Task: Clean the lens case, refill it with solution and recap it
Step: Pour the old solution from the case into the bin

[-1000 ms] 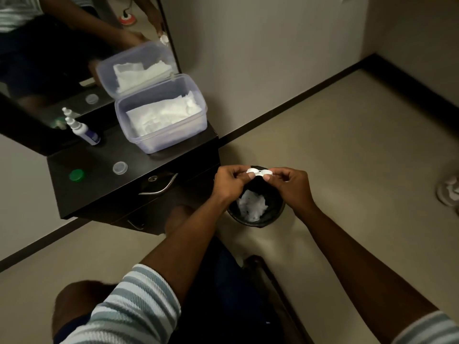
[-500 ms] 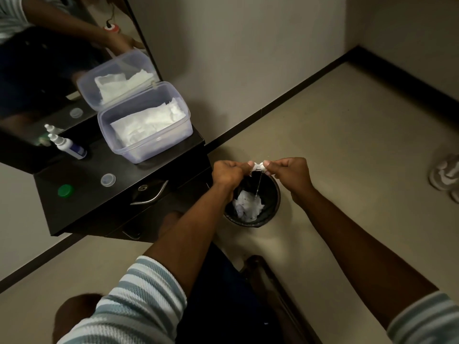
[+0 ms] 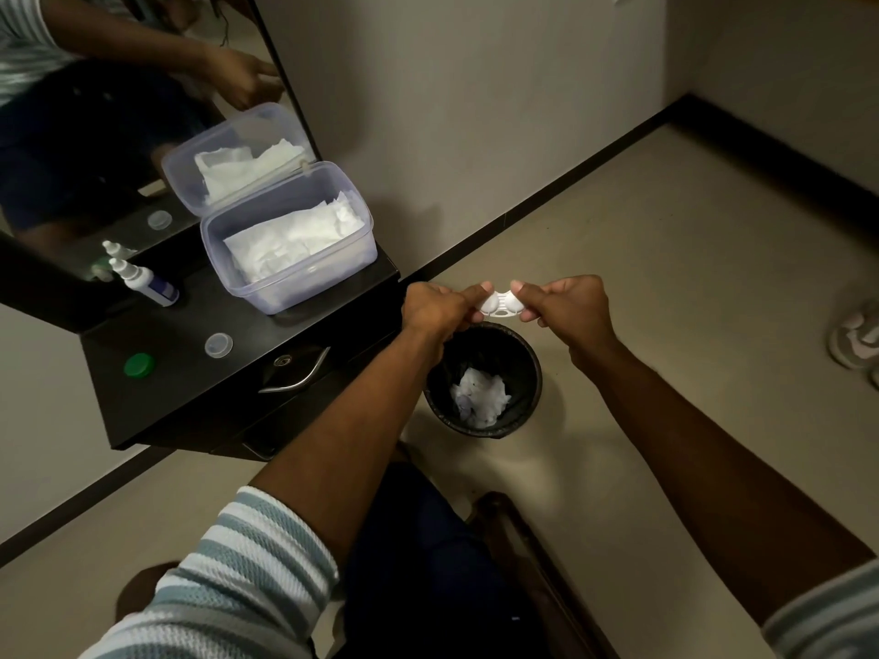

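From the head camera, we hold the small white plastic lens case over the round black bin, probably so old drops fall in. Our left hand pinches one end with curled fingers and our right hand pinches the other. The case sits between both hands, caps off. The green cap and clear cap wait on the dark shelf.

Lens case: white plastic, smooth, slight sheen. Tissue box: translucent plastic, smooth; contents white crumpled paper. Vanity top: dark, matt, wood-like. Drawer handle: polished metal. Green cap: plastic. Waste bin: black liner, faintly glossy. Sleeve: ribbed striped knit.
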